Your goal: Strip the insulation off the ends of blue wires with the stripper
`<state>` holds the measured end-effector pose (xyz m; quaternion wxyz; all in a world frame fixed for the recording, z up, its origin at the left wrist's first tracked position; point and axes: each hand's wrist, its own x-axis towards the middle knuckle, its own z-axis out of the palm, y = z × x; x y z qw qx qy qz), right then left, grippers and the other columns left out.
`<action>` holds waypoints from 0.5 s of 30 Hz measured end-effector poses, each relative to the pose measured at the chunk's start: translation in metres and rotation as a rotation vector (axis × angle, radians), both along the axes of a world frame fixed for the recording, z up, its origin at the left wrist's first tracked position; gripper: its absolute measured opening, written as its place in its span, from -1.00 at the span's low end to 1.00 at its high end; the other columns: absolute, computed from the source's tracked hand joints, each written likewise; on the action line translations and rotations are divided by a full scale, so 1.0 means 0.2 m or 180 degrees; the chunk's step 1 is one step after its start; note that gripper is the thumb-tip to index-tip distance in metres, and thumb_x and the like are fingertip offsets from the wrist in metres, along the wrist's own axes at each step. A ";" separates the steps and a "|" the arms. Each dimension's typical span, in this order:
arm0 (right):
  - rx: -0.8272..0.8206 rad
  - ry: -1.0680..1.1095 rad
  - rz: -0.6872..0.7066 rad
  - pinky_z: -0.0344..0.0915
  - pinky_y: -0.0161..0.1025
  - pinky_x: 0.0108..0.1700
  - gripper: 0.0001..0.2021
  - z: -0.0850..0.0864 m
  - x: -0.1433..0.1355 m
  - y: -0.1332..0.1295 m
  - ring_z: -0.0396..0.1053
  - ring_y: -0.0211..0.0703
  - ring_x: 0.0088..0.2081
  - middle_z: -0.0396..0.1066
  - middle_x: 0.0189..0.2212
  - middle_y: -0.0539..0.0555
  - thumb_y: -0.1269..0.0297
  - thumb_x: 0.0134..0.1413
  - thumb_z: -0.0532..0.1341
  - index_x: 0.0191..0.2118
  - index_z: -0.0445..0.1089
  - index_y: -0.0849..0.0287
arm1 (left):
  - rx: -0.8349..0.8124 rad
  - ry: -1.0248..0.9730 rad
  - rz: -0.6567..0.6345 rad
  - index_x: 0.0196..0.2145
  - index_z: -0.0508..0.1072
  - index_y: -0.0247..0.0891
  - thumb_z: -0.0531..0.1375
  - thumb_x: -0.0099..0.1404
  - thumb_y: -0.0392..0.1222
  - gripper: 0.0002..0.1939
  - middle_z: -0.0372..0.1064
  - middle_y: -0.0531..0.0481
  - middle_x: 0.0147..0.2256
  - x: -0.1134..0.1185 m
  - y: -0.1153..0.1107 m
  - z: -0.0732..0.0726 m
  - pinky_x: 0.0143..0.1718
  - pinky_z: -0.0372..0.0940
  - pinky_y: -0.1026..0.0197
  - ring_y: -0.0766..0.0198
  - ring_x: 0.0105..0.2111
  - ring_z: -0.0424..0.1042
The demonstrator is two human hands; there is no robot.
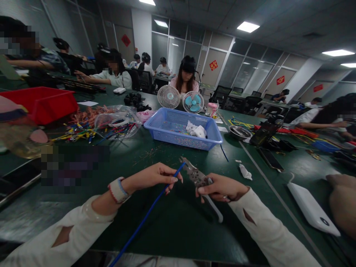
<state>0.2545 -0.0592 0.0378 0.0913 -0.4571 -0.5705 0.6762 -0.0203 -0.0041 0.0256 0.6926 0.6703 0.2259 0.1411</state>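
Between the thumb and fingers of my left hand (162,175) is a blue wire (148,215), pinched near its upper end. The wire slants down toward me and runs past the table's near edge. My right hand (219,186) is wrapped round a pair of wire strippers (196,174) with grey handles. Their metal jaws point up and left, right at the tip of the wire. Whether the jaws are closed on the wire I cannot tell. Thin copper strands (148,154) lie scattered on the green table (172,237) beyond my left hand.
Ahead stands a blue plastic basket (183,144) with crumpled white tissue inside. Left are a red bin (41,105), a pile of coloured wires (80,129) and a clear bag (119,124). A white power bank (313,209) and a phone (270,159) lie right. Two fans (169,97) face a seated person.
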 end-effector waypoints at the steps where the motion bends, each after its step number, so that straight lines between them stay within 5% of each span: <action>1: -0.0250 0.0241 0.0009 -0.18 -0.44 -0.82 -0.65 -0.01 0.00 0.00 -0.05 -0.53 -0.79 0.46 -0.51 0.00 0.05 -0.01 0.29 -0.27 0.44 0.30 | 0.0002 -0.0029 -0.0023 -0.17 0.50 -0.31 0.25 0.24 -0.07 -0.72 0.39 0.06 -0.50 0.00 0.01 -0.01 -0.43 0.28 0.31 0.37 -0.54 0.38; 5: -0.0868 0.0875 0.0077 -0.16 -0.47 -0.85 -0.64 -0.06 -0.02 0.01 -0.06 -0.56 -0.82 0.51 -0.46 0.08 0.09 -0.04 0.32 -0.28 0.43 0.34 | 0.0161 -0.0186 -0.0051 -0.17 0.48 -0.34 0.25 0.24 -0.08 -0.71 0.37 0.07 -0.50 -0.01 0.02 -0.02 -0.42 0.31 0.30 0.36 -0.51 0.38; 9: -0.0751 0.0914 -0.0135 -0.13 -0.50 -0.85 -0.68 -0.07 -0.03 0.03 -0.05 -0.58 -0.82 0.51 -0.46 0.08 0.12 0.00 0.31 -0.28 0.43 0.34 | 0.0627 0.0061 0.0175 -0.08 0.42 -0.33 0.13 0.33 -0.12 -0.72 0.37 0.06 -0.45 0.00 0.02 -0.02 -0.43 0.32 0.30 0.35 -0.50 0.41; 11: -0.0579 0.0813 -0.0322 -0.10 -0.51 -0.84 -0.69 -0.07 -0.04 0.04 -0.04 -0.58 -0.82 0.49 -0.47 0.05 0.14 0.02 0.30 -0.26 0.43 0.34 | 0.1337 0.0462 0.0401 -0.02 0.37 -0.30 0.04 0.40 -0.14 -0.72 0.40 0.04 -0.43 0.01 0.00 -0.01 -0.45 0.31 0.30 0.33 -0.50 0.43; 15: -0.0308 0.0504 -0.0472 0.00 -0.51 -0.82 -0.66 -0.05 -0.04 0.03 0.03 -0.55 -0.79 0.47 -0.48 0.03 0.12 0.01 0.30 -0.23 0.43 0.35 | 0.3864 0.1647 0.0648 -0.06 0.37 -0.33 -0.01 0.43 -0.18 -0.75 0.46 -0.07 -0.41 0.03 -0.02 -0.02 -0.43 0.27 0.24 0.19 -0.45 0.47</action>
